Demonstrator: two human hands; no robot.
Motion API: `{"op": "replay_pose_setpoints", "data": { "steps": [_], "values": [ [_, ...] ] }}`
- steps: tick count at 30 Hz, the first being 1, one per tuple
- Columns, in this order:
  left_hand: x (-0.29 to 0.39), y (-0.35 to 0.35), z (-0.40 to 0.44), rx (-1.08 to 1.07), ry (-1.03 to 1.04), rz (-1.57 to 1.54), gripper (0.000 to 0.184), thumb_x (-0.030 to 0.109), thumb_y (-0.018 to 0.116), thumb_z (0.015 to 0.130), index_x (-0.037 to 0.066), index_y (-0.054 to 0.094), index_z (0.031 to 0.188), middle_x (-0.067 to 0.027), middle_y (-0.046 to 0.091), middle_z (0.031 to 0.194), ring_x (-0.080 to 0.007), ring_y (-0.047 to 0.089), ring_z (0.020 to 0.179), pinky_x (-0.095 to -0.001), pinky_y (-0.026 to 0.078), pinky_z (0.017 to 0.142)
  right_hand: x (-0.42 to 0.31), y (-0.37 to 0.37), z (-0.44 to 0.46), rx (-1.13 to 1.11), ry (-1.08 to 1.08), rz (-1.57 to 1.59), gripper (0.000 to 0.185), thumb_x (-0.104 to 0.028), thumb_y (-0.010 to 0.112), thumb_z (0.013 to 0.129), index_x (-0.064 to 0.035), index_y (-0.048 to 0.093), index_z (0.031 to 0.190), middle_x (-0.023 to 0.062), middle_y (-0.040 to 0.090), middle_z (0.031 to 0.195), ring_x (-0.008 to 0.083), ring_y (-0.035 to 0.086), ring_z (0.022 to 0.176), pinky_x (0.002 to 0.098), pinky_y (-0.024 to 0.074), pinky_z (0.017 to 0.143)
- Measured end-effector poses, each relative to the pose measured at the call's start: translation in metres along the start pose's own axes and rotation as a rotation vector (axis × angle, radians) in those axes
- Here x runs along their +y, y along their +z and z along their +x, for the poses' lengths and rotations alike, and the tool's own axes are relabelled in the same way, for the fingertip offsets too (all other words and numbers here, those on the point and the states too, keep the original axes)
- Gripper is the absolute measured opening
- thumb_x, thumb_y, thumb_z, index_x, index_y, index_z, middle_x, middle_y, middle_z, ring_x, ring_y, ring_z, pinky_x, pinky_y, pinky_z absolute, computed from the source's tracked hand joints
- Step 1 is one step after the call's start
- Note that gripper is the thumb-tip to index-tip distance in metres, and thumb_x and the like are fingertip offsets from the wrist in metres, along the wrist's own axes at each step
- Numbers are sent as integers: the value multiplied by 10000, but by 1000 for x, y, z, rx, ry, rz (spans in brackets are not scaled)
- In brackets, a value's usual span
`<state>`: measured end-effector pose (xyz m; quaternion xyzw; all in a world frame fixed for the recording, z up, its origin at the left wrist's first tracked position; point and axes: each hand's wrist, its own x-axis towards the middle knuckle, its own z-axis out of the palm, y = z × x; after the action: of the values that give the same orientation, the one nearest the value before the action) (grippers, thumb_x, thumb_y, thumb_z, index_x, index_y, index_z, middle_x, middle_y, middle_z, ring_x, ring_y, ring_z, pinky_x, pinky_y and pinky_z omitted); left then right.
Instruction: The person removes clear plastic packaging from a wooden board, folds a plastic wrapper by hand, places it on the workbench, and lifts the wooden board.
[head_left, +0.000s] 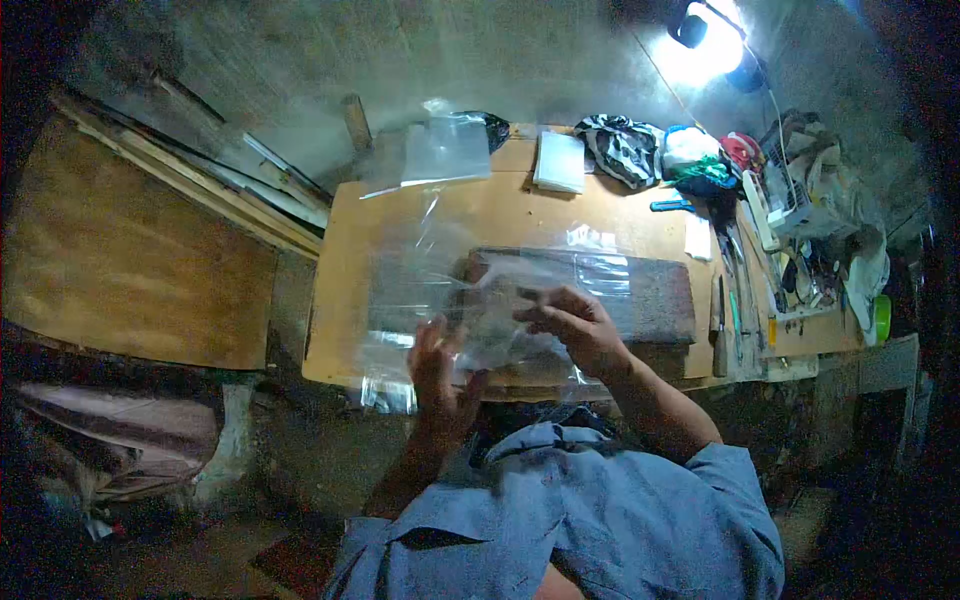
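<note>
A thin clear plastic sheet (400,290) is spread over the wooden table and hangs a little past its front edge. My right hand (580,325) is above its right part, with thumb and fingertips pinched together on a piece of clear film (505,300). My left hand (438,370) is at the film's lower left side, fingers upward and apart; motion blurs it, and whether it grips the film is unclear. Beneath the plastic, behind my hands, lies a dark wooden board (660,300).
Along the table's (335,300) back are a stack of clear sheets (447,152), a white packet (559,162) and a striped plastic bag (622,150). A blue cutter (672,205) and several long tools (738,290) lie right. A bright lamp (700,45) hangs above.
</note>
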<state>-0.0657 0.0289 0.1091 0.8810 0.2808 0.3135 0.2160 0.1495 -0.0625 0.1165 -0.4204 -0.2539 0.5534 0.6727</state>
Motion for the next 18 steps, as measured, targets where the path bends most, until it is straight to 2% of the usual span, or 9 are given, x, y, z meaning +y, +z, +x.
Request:
{"op": "replay_pose_setpoints", "data": {
  "steps": [5,7,8,11,12,13,15,16,18],
  "values": [
    [-38,21,15,23,-143,-283,860,615,583,809,-10,368,1359,-221,286,1440,-365,314,1314,-480,222,1091,-42,-3,-13,-80,-246,126,100,-82,547,907,-11,561,975,230,519,1268,288,601,1064,415,471,887],
    [-8,16,30,-72,-344,-854,845,539,652,803,-10,348,1369,-193,277,1443,-321,326,1310,-458,293,1063,-54,-3,-18,-15,-298,72,81,-76,540,907,-15,556,958,236,553,1215,283,626,1008,431,467,893],
    [0,22,36,-111,-404,-1241,724,441,686,818,-20,423,1310,-165,413,1354,-279,404,1259,-425,352,1028,-59,-6,-19,-18,-324,92,73,-74,541,905,-20,554,952,234,574,1179,279,637,972,427,468,891],
    [-20,51,35,-325,-396,-1282,566,393,670,847,-11,515,1212,-130,569,1180,-236,533,1128,-402,417,974,-77,-3,-24,21,-426,61,82,-94,547,903,-27,550,950,233,623,1083,261,659,866,413,472,874],
    [-1,45,40,-343,-479,-1290,453,392,648,864,1,574,1082,-91,645,981,-204,624,947,-371,490,863,-83,-5,-25,63,-433,60,96,-91,517,922,-13,545,970,214,621,1057,287,636,933,402,485,837],
    [9,45,46,-351,-472,-1294,453,392,648,864,1,574,1082,-91,645,981,-204,624,947,-371,490,863,-88,-9,-27,107,-438,60,115,-88,487,941,1,541,990,195,619,1031,313,614,1000,391,498,801],
    [23,48,62,-250,-444,-1329,339,339,658,864,15,608,947,-125,645,879,-225,640,736,-353,524,697,-90,-24,-23,55,-531,21,198,-174,509,942,-2,535,1036,198,623,1031,299,621,958,396,493,804],
    [27,47,70,-260,-542,-1263,427,425,627,871,14,576,980,-111,635,853,-190,643,720,-324,508,677,-95,-24,-24,86,-597,-15,288,-238,527,932,-4,514,1099,214,619,1067,275,629,924,403,470,846],
    [32,48,90,-244,-487,-1274,440,431,626,870,11,574,988,-105,631,838,-181,639,697,-316,497,654,-101,-30,-24,72,-676,-74,530,-330,604,882,6,436,1256,215,628,1078,254,628,922,394,463,869]
  ]
}}
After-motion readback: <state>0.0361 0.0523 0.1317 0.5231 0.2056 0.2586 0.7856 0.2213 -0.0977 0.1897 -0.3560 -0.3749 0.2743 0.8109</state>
